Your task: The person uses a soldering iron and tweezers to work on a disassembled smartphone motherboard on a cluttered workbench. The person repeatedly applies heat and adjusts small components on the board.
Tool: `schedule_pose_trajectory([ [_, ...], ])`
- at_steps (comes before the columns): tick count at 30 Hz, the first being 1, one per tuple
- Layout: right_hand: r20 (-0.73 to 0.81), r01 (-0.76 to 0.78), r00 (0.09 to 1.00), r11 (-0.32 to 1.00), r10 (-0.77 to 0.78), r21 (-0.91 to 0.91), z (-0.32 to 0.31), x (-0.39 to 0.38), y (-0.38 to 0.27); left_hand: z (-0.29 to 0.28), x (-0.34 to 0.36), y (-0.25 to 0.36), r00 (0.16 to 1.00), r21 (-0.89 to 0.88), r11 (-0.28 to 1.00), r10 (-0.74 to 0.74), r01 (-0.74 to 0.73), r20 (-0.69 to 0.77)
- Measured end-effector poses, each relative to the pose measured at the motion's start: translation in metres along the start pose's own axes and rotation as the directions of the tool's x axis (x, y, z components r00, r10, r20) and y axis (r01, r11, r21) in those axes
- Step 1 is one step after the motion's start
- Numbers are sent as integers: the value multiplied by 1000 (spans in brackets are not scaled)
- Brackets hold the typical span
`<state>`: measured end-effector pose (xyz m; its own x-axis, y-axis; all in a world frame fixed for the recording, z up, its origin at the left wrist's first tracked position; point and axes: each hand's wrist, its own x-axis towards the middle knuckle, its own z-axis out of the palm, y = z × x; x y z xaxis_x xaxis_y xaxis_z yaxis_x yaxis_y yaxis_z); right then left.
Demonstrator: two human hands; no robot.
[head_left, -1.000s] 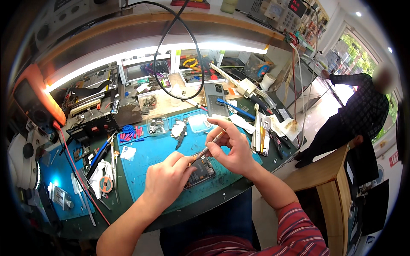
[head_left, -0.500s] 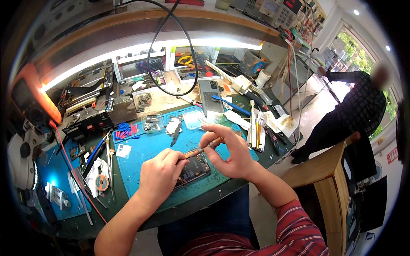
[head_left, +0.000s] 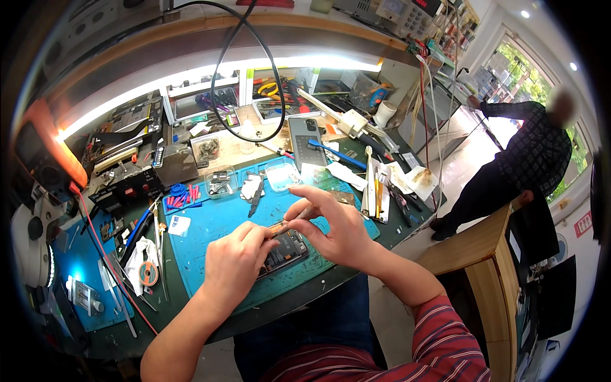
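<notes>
My right hand (head_left: 328,232) is closed round a slim pen-like tool (head_left: 305,212), angled down to the left over an opened phone (head_left: 284,252) with dark innards exposed. My left hand (head_left: 232,264) is closed at the tool's lower end, fingertips pinched above the phone's left part; whether they hold the tool or a small piece is unclear. The phone lies on a blue repair mat (head_left: 194,254), partly hidden by both hands. Small clear boxes (head_left: 281,175) and dark small parts (head_left: 254,200) lie beyond my hands.
A grey phone (head_left: 304,140), blue brush (head_left: 344,156) and many tools line the back. An orange multimeter (head_left: 67,146) and magnifier lamp (head_left: 35,248) stand left. A black cable loop (head_left: 273,76) hangs overhead. Another person (head_left: 522,153) stands at the right beside a wooden cabinet (head_left: 464,245).
Both hands and the tool have shifted slightly left in the picture, along with the whole scene. My right hand sits a little lower, closer to my left fingertips.
</notes>
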<state>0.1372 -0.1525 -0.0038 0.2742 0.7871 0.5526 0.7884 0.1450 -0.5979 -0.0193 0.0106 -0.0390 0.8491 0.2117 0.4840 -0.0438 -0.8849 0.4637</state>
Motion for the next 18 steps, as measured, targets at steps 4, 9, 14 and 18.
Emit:
schedule_pose_trajectory([
  [4, -62, 31, 997, 992, -39, -122, -7, 2, 10, 0, -2, 3, 999, -1, 999, -33, 33, 14],
  [9, -60, -36, 998, 994, 30, -100, -10, 4, 21, -2, -2, 2, 998, 29, 999, -28, 27, 49],
  [14, -31, -43, 999, 994, 40, -98, -6, 5, 25, -1, -2, 4, 999, 15, 999, -46, 46, 22],
  [18, -13, -48, 999, 993, 47, -104, -3, 4, 28, -1, -1, 4, 999, 21, 999, -45, 44, 16],
])
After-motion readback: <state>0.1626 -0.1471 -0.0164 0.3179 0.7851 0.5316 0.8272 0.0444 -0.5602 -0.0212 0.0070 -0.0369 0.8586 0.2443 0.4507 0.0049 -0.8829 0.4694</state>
